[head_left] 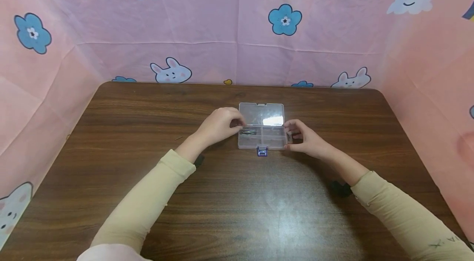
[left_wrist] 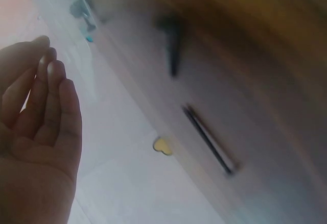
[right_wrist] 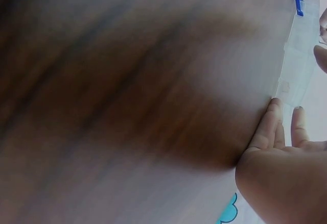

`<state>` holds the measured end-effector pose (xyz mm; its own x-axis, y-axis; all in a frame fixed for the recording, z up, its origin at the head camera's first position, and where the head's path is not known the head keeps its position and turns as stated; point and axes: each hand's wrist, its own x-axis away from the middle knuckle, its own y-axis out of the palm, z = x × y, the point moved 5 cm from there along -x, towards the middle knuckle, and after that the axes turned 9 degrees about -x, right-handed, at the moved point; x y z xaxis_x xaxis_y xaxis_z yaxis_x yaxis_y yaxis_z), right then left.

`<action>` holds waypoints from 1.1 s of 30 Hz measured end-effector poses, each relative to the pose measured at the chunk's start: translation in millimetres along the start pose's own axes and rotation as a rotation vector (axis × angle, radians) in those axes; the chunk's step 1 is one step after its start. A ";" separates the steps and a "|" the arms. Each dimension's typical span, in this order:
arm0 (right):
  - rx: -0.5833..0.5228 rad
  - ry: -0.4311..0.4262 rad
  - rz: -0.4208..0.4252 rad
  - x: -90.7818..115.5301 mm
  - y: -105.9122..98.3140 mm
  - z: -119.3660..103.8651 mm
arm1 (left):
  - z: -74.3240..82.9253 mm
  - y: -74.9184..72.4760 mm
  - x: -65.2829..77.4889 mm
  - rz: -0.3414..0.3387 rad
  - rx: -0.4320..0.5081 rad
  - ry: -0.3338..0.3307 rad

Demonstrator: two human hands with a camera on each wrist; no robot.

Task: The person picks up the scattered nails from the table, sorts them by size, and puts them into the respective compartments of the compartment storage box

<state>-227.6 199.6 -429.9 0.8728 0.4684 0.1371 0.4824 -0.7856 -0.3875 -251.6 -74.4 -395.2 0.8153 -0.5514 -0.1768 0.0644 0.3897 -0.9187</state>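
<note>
A clear plastic compartment box (head_left: 273, 142) lies on the table with its lid raised at the back and a blue latch (head_left: 262, 152) at the front. Several thin, nail-like metal pieces (head_left: 249, 132) lie in its back left compartment. My left hand (head_left: 220, 125) is at the box's left side, its fingertips beside that compartment. In the left wrist view, its thumb and fingertips come together, and no held piece can be made out. My right hand (head_left: 307, 140) grips the box's right end, thumb near the front corner and fingers toward the back; the right wrist view shows fingers touching that end.
A small thin piece (head_left: 179, 138) lies on the brown wooden table (head_left: 140, 117), left of my left hand. Dark, slender shapes appear blurred in the left wrist view, one of them a straight rod (left_wrist: 208, 140). Pink printed cloth (head_left: 207, 22) stands behind and beside the table.
</note>
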 end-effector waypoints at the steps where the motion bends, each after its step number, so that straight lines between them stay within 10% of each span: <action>1: -0.001 -0.001 -0.001 0.2 0.0 0.1 | -2.2 -0.7 1.3 -0.002 0.007 -0.008; 33: 0.006 -0.002 -0.001 -0.5 -0.2 -1.3 | -58.2 -23.7 52.9 -0.079 0.060 -0.018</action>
<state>-228.0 198.9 -428.7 0.8722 0.4698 0.1358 0.4828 -0.7828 -0.3926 -243.5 -155.8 -403.4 0.8163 -0.5693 -0.0973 0.1630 0.3888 -0.9068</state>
